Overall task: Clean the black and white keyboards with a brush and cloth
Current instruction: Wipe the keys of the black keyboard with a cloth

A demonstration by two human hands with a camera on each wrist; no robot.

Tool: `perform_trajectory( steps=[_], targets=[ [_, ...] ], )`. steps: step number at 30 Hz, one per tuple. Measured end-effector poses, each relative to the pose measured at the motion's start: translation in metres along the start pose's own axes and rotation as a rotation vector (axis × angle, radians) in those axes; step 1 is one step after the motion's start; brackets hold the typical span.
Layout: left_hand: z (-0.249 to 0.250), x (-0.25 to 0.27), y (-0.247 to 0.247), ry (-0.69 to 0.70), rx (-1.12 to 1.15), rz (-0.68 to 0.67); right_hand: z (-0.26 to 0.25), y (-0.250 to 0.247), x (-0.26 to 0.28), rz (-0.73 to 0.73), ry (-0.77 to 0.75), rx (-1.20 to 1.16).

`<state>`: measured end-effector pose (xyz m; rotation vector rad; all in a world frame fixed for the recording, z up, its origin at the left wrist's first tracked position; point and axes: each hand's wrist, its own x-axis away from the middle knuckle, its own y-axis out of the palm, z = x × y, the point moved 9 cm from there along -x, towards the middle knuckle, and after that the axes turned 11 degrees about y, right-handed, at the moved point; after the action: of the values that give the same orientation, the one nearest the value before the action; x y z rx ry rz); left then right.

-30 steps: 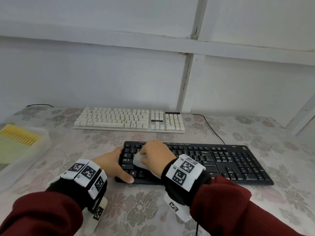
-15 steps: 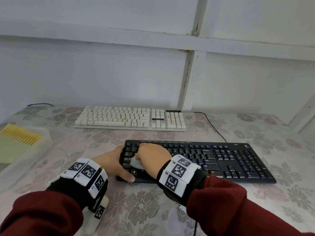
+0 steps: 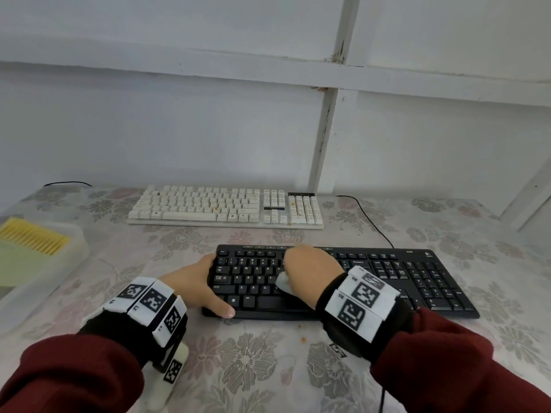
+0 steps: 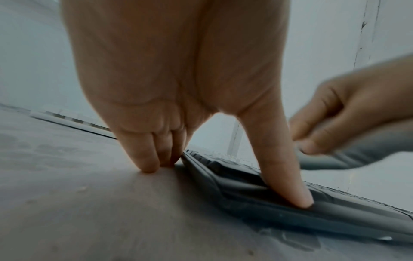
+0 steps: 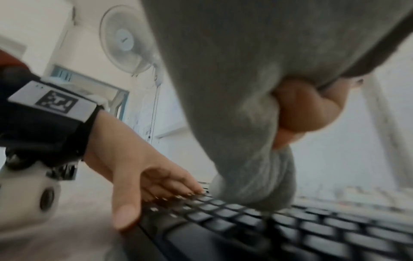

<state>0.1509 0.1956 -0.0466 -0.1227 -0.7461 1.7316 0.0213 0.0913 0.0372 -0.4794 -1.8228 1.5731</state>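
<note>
The black keyboard (image 3: 343, 281) lies on a flower-patterned tablecloth (image 3: 247, 362) and serves as the landmark here. The right hand (image 3: 313, 271) sits over its left-centre letter keys, fingers curled around a bunched pale grey cloth (image 5: 241, 123); in the right wrist view the wad hangs down from the fist and its lower end meets the keys, though blur makes the exact contact hard to judge. A small fold of the cloth pokes out beside the thumb in the head view.

The left hand (image 3: 193, 283) braces the keyboard's left end. Its thumb lies along the front left corner, tip pressing the front edge, while the other fingers (image 4: 145, 159) are pressed together, their tips down on the tablecloth just off the left edge of the case.

Behind the black keyboard, well apart from it, a white keyboard (image 3: 226, 208) lies parallel to it near the wall, with orange-brown specks on some keys. A black cable (image 3: 372, 222) runs from the black keyboard's rear towards the wall. To the left of the black keyboard, near the table edge, a translucent plastic tray (image 3: 44, 281) holds a yellow comb-like brush (image 3: 34, 239). A few orange crumbs (image 3: 302, 339) lie just in front of the black keyboard.
</note>
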Motion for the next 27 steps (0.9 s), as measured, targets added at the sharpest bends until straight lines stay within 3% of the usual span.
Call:
perform_trajectory(
  steps=[4,10,19,27],
  targets=[
    [-0.003,-0.001,0.001,-0.002,0.005,0.007,-0.044,-0.001,-0.016,0.026,-0.096,-0.193],
    [0.010,0.000,0.002,0.006,-0.061,0.006,-0.094,0.025,-0.026,-0.013,-0.192,-0.172],
    [0.004,-0.002,0.002,0.024,-0.035,-0.010,-0.080,0.022,0.012,-0.022,-0.323,0.062],
    [-0.005,-0.003,0.001,0.014,0.025,-0.012,-0.024,0.024,0.008,-0.026,-0.244,0.080]
  ],
)
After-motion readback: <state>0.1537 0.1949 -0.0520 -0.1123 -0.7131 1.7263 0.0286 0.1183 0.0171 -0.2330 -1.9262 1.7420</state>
